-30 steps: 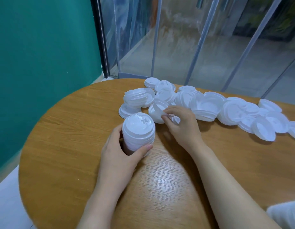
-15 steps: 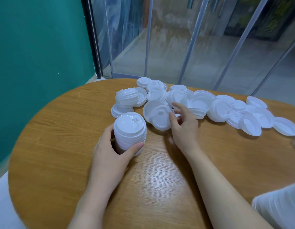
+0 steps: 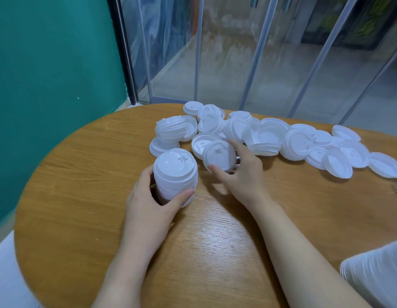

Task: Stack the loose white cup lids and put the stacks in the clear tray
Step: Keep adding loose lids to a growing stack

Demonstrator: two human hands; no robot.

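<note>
Up close, the left hand [image 3: 148,203] is gripping a tall stack of white lids [image 3: 175,174] standing upright on the wooden table [image 3: 82,196], thumb and fingers curling round its lower part. Raised marks are showing on the top lid, but they are too faint to read as writing. Just right of the stack, the right hand [image 3: 239,174] is pinching a single lid [image 3: 219,155] between thumb and fingers, tilting it toward the camera. Behind it, loose lids [image 3: 304,143] are lying in a long heap across the far side of the table, some upside down, some overlapping. A clear edge at the far right is peeking in, too little to identify.
</note>
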